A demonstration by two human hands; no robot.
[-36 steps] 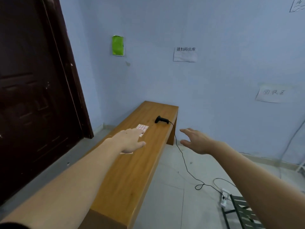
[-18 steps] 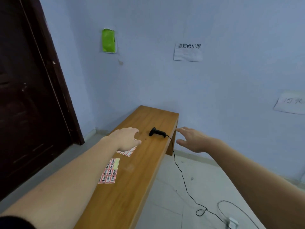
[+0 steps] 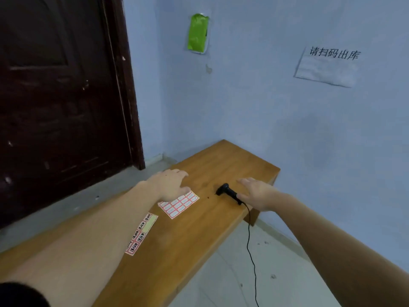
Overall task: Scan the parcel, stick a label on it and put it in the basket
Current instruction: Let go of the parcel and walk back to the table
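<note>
**Both hands empty over the bench, scanner lying flat, no parcel in shot**

Scanner (image 3: 229, 192) lay on its side on the wooden bench (image 3: 199, 240), toward the far right end. Long axis ran diagonal: head pointed far-left, handle end pointed near-right toward the bench's right edge. Black cable (image 3: 250, 244) left the handle end, dropped over that edge and trailed down to the floor.

Right hand (image 3: 257, 192) was just beside the handle end, palm down, fingers spread and slack, gripping nothing. Whether the thumb side touched the handle, couldn't tell. Left hand (image 3: 170, 183) was flat and relaxed, also holding nothing, fingers over the far-left corner of a label sheet (image 3: 180, 204) with red-bordered blank labels. Contact with the sheet unclear.

Second sticker sheet (image 3: 141, 232) lay nearer the camera, partly under the left forearm, several labels printed, one strip peeled bare. The two sheets were apart, both left of the scanner. Nothing sat between right hand and scanner.

Around: dark door (image 3: 62, 96) on the left, green packet (image 3: 197, 33) stuck on the blue wall, paper sign (image 3: 327, 66) with handwritten characters further right.
</note>
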